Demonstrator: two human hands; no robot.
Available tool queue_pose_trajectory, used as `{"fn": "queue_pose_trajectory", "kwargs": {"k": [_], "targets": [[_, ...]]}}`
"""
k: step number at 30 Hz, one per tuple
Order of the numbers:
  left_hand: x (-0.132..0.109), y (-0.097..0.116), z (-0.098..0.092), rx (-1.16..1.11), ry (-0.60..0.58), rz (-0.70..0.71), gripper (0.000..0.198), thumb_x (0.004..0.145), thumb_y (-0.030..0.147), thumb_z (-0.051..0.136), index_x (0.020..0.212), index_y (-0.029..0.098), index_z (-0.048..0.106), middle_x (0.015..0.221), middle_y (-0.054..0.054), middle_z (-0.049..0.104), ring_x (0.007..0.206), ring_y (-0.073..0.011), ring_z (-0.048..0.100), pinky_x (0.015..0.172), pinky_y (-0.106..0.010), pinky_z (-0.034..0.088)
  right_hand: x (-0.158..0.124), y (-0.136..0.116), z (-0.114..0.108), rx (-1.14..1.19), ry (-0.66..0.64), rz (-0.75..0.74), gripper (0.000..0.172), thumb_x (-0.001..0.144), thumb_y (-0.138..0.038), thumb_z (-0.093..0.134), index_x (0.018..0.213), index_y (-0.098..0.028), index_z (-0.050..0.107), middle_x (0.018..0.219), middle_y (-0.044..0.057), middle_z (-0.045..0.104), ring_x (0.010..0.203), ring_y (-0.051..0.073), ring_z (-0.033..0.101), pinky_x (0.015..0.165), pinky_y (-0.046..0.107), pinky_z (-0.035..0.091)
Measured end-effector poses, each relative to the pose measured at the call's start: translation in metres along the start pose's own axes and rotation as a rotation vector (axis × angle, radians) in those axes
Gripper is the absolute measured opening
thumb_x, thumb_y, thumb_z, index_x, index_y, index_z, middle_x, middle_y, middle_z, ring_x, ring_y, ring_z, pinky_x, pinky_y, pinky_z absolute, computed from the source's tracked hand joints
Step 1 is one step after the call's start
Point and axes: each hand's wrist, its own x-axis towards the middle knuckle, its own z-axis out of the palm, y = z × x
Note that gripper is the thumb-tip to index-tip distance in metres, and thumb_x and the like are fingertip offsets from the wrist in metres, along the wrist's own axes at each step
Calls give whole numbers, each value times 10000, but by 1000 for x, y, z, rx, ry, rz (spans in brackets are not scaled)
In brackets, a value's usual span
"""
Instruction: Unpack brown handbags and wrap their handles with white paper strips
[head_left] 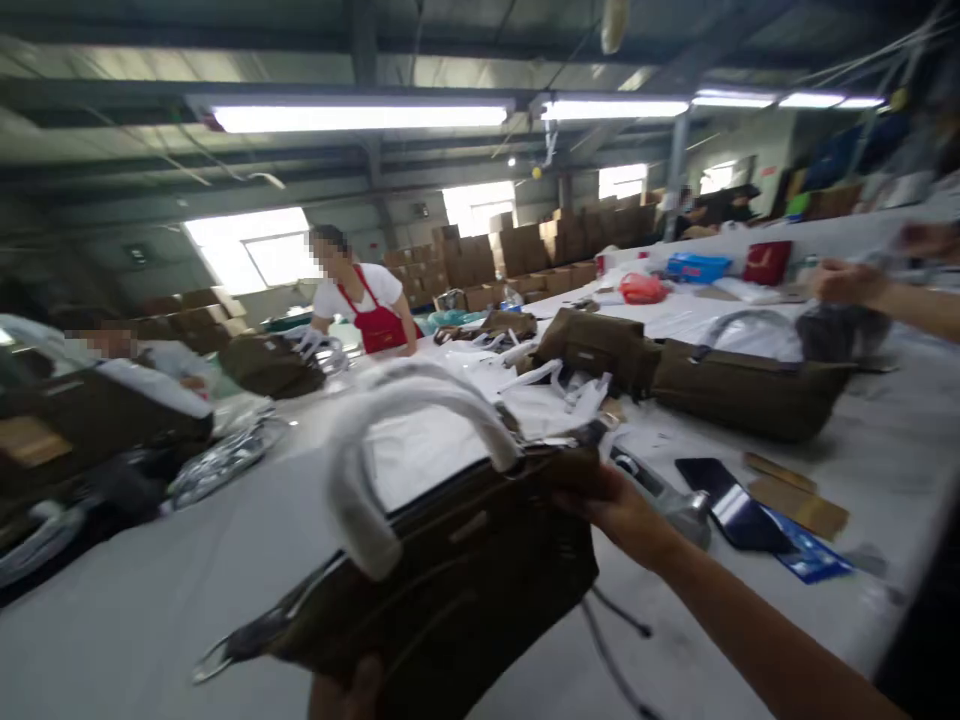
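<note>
I hold a dark brown handbag (450, 590) above the white table (135, 600). Its arched handle (390, 450) is wrapped in white foam or paper. My right hand (611, 505) grips the bag's right top edge, fingers closed on it. My left hand (346, 695) shows only at the bottom edge, pressed under the bag's lower side. The picture is blurred by motion.
More brown handbags (742, 385) lie on the table with white wrapping scraps (559, 385). A black phone (731, 505), blue card (806, 555) and brown cards (799, 500) lie at right. Another person's hands (851, 280) work far right. A person in a red apron (367, 305) stands opposite. Cardboard boxes (517, 250) are stacked behind.
</note>
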Motion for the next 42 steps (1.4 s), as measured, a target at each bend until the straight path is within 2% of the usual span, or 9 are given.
{"fn": "queue_pose_trajectory", "kwargs": {"k": [4, 9, 13, 15, 19, 24, 30, 35, 42], "targets": [[-55, 3, 13, 89, -47, -42, 869, 608, 710, 777, 1236, 123, 647, 1077, -129, 753, 1120, -377, 668, 982, -455, 553, -53, 35, -27, -210, 139, 129, 357, 749, -371, 788, 1049, -182, 750, 1057, 93, 773, 1033, 345, 702, 979, 503, 539], [-84, 22, 17, 137, 14, 98, 949, 832, 552, 696, 1587, 308, 175, 1580, -122, 395, 1389, -341, 464, 1136, -543, 390, -80, 50, -34, -261, 134, 100, 439, 818, -413, 725, 1196, -199, 665, 1221, 105, 723, 1157, 328, 664, 1055, 503, 501], [-99, 61, 26, 369, 263, 771, 497, 819, 259, 771, 1293, 282, 623, 1380, -74, 586, 1262, -268, 570, 1103, -434, 442, -78, 41, -32, -276, 84, 42, 415, 799, -361, 745, 1173, -200, 664, 1204, 99, 728, 1147, 312, 670, 1066, 493, 498], [-107, 81, 43, 381, 89, 897, 181, 871, 199, 707, 1044, 252, 715, 1134, -44, 693, 1074, -205, 665, 968, -332, 534, -79, 38, -30, -278, 80, 11, 429, 808, -348, 736, 1203, -199, 659, 1233, 102, 714, 1182, 314, 651, 1103, 512, 462], [-114, 93, 98, 281, -359, 466, 254, 902, 364, 671, 1100, 213, 618, 1068, -64, 713, 948, -199, 716, 799, -298, 597, -88, 45, -28, -256, 85, -44, 500, 840, -409, 708, 1294, -213, 634, 1331, 108, 661, 1288, 333, 576, 1133, 541, 423], [-121, 71, 139, 220, -333, 347, 552, 782, 277, 789, 1248, 226, 498, 1123, -62, 680, 1018, -212, 695, 927, -362, 561, -103, 53, -39, -226, 62, -87, 436, 800, -472, 747, 1144, -204, 741, 1195, 133, 728, 1186, 364, 645, 1068, 539, 494], [-137, 76, 123, 158, -353, 498, 130, 855, 238, 707, 978, 214, 673, 897, -15, 684, 831, -172, 688, 780, -275, 559, -113, 34, -51, -219, -22, -58, 410, 790, -433, 774, 1147, -231, 753, 1105, 117, 757, 1187, 367, 641, 1077, 559, 472], [-145, 85, 114, 243, -281, 602, 105, 823, 274, 767, 913, 225, 750, 949, -33, 757, 919, -212, 715, 885, -312, 542, -120, -1, -53, 0, -180, 56, 825, 842, -479, 724, 1548, -291, 340, 1412, 99, 594, 1274, 321, 582, 1098, 506, 455], [-152, 88, 111, 335, -225, 698, 63, 837, 258, 743, 881, 214, 733, 869, -34, 755, 815, -206, 729, 745, -283, 568, -134, -54, -34, -449, 163, -369, 473, 844, -228, 748, 1289, -306, 609, 976, 6, 752, 988, 217, 712, 1045, 413, 504]]}}
